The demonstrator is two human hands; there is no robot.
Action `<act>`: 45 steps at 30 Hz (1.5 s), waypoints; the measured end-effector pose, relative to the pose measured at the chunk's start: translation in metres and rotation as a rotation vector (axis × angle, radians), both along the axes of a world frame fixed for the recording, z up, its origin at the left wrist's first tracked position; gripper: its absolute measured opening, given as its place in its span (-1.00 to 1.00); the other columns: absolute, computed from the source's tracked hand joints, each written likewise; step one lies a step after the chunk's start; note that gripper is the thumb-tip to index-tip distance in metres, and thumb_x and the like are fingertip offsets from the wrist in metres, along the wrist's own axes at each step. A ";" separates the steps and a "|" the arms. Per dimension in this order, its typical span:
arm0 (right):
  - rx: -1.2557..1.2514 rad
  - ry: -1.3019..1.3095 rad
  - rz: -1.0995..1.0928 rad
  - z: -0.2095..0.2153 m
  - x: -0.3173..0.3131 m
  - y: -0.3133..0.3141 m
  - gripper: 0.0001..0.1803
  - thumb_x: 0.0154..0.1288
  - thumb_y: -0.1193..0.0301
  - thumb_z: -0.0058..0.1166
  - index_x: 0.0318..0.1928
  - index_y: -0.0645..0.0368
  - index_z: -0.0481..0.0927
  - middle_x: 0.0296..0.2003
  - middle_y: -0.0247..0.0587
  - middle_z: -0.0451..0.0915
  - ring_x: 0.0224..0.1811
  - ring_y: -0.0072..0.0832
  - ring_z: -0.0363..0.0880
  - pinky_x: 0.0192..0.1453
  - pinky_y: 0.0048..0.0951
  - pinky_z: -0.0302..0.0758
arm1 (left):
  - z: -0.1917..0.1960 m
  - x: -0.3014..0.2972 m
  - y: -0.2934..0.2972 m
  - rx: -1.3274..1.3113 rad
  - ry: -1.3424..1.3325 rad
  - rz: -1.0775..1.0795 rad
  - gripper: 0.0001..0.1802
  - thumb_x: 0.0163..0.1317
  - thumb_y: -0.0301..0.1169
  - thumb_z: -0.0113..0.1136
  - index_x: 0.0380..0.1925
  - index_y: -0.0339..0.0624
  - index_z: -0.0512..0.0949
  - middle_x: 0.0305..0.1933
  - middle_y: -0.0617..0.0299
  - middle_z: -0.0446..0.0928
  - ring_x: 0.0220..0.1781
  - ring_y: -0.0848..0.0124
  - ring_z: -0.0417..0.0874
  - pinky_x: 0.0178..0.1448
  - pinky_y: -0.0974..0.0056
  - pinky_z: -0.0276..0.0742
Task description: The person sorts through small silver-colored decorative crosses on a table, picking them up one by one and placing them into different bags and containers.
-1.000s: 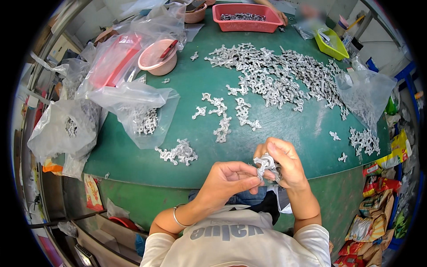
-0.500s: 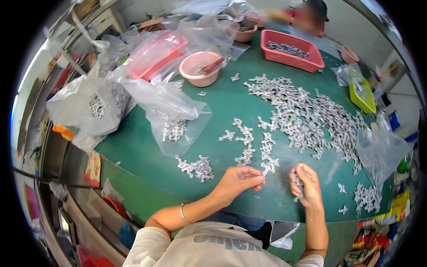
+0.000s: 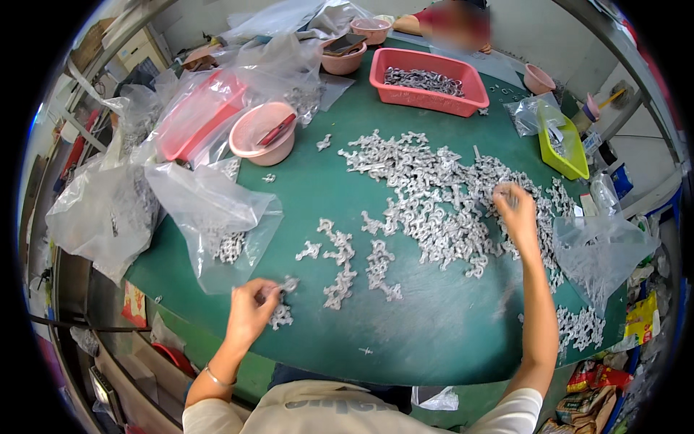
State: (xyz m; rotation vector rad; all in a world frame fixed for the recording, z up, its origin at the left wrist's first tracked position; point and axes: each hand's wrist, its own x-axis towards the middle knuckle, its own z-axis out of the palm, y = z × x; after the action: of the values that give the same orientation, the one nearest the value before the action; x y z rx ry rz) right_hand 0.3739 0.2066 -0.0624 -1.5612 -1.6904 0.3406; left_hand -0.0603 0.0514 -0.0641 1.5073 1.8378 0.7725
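My left hand (image 3: 253,309) is at the near left of the table, over a small pile of grey metal castings (image 3: 282,316). Thumb and fingers are pinched together, with a grey metal casting (image 3: 289,283) at their tips, slightly blurred. Farther right, my right hand (image 3: 517,212) reaches onto the big heap of the same castings (image 3: 441,206). Its fingers are curled, and what they hold is hidden. Between the hands lie two short rows of castings, a left row (image 3: 340,264) and a right row (image 3: 381,269). One loose casting (image 3: 309,250) lies beside them.
A clear plastic bag (image 3: 217,224) with castings lies left, beside a pink bowl (image 3: 249,148) holding a red-handled tool. Behind the heap stands a pink tray (image 3: 426,101) of metal pieces. A green basket (image 3: 567,155) and another bag (image 3: 600,253) are right. Someone sits opposite.
My left hand has moved left from the rows to the small pile. My right hand, earlier closed around several castings near the table's front, has reached forward onto the big heap. The view has shifted.
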 end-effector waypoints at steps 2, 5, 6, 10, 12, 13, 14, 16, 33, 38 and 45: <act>-0.071 -0.206 -0.128 0.005 0.025 0.055 -0.81 0.03 0.41 0.08 -0.30 0.19 0.54 -0.34 -0.01 0.55 -0.35 -0.15 0.53 -0.22 -0.27 0.42 | -0.001 0.001 -0.001 0.122 0.211 -0.012 -0.93 -0.01 -0.57 0.08 -0.58 -0.37 0.44 -0.59 0.18 0.43 -0.58 0.44 0.42 -0.47 0.39 0.33; -0.087 -0.439 -0.362 -0.011 0.054 0.133 -0.70 0.05 0.34 0.08 -0.16 0.11 0.51 -0.28 0.00 0.55 -0.24 -0.06 0.51 -0.16 -0.21 0.44 | -0.006 0.006 0.003 0.194 0.319 -0.071 -0.96 -0.06 -0.59 0.07 -0.56 -0.33 0.42 -0.47 0.05 0.34 -0.40 0.19 0.38 -0.27 0.23 0.30; -0.092 -0.496 -0.403 -0.013 0.058 0.153 -0.68 0.06 0.33 0.07 -0.13 0.09 0.49 -0.27 -0.01 0.55 -0.22 -0.07 0.52 -0.15 -0.20 0.45 | -0.004 0.009 0.005 0.207 0.397 -0.070 -0.95 -0.07 -0.59 0.06 -0.55 -0.32 0.43 -0.44 0.05 0.34 -0.35 0.16 0.37 -0.23 0.21 0.28; -0.157 -0.612 -0.428 -0.032 0.063 0.228 -0.69 0.08 0.31 0.05 -0.11 0.06 0.49 -0.25 -0.03 0.54 -0.15 -0.11 0.51 -0.12 -0.18 0.46 | 0.000 0.013 0.009 0.182 0.598 -0.037 -0.91 -0.09 -0.58 0.04 -0.50 -0.30 0.43 -0.34 0.04 0.34 -0.25 0.13 0.34 -0.16 0.18 0.23; -0.175 -0.657 -0.423 -0.041 0.061 0.256 -0.72 0.09 0.30 0.04 -0.15 0.06 0.50 -0.23 -0.02 0.54 -0.16 -0.11 0.52 -0.12 -0.19 0.46 | -0.004 0.013 0.013 0.143 0.610 -0.026 -0.89 -0.09 -0.59 0.04 -0.48 -0.30 0.44 -0.32 0.04 0.35 -0.24 0.13 0.34 -0.16 0.18 0.22; -0.194 -0.667 -0.415 -0.047 0.057 0.267 -0.72 0.09 0.29 0.04 -0.16 0.06 0.51 -0.23 -0.02 0.54 -0.16 -0.12 0.52 -0.12 -0.19 0.46 | -0.005 0.012 0.012 0.123 0.605 -0.021 -0.88 -0.09 -0.59 0.03 -0.46 -0.30 0.44 -0.31 0.04 0.35 -0.24 0.13 0.34 -0.16 0.18 0.23; -0.213 -0.677 -0.407 -0.052 0.054 0.278 -0.73 0.09 0.28 0.04 -0.17 0.06 0.51 -0.22 -0.02 0.54 -0.17 -0.12 0.52 -0.12 -0.19 0.46 | -0.005 0.012 0.013 0.104 0.600 -0.016 -0.87 -0.09 -0.60 0.03 -0.45 -0.31 0.44 -0.30 0.04 0.35 -0.23 0.13 0.34 -0.16 0.18 0.23; -0.249 -0.692 -0.424 -0.058 0.051 0.296 -0.76 0.14 0.30 -0.08 -0.22 0.11 0.52 -0.24 -0.04 0.55 -0.17 -0.13 0.53 -0.12 -0.20 0.46 | 0.000 0.015 0.016 0.101 0.607 0.011 -0.85 -0.08 -0.62 0.00 -0.42 -0.33 0.43 -0.28 0.02 0.35 -0.22 0.11 0.35 -0.13 0.18 0.23; -0.191 1.418 0.250 0.024 0.071 0.062 -0.73 0.32 0.24 -0.21 -0.11 0.15 0.32 -0.44 -0.35 0.35 -0.63 -0.69 0.16 -0.73 -0.70 0.13 | 0.017 0.056 0.004 0.295 0.102 -0.182 -0.71 -0.08 -0.65 0.14 -0.27 -0.28 0.47 -0.20 0.03 0.42 -0.15 0.13 0.44 -0.04 0.23 0.33; -0.260 1.810 0.237 0.025 0.000 -0.061 -0.76 0.34 0.20 -0.28 -0.24 0.01 0.43 -0.27 -0.25 0.35 -0.58 -0.67 0.18 -0.77 -0.75 0.13 | -0.003 0.095 0.004 0.293 0.159 -0.491 -0.60 -0.04 -0.52 0.18 -0.12 -0.25 0.40 -0.10 0.04 0.38 -0.06 0.12 0.39 -0.01 0.17 0.31; -0.399 2.219 0.312 0.005 -0.068 -0.169 -0.74 0.30 0.15 -0.21 -0.26 0.06 0.40 -0.26 -0.27 0.33 -0.52 -0.62 0.21 -0.81 -0.74 0.07 | -0.036 0.127 0.014 0.461 0.489 -0.608 -0.62 -0.04 -0.51 0.12 -0.13 -0.22 0.40 -0.08 0.08 0.35 -0.04 0.19 0.35 -0.03 0.14 0.23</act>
State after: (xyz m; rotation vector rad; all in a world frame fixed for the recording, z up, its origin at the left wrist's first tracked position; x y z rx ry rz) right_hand 0.3056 0.0374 -0.0574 -0.2725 0.0358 1.7256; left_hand 0.0665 0.0649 -0.1001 2.5729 1.4024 0.5733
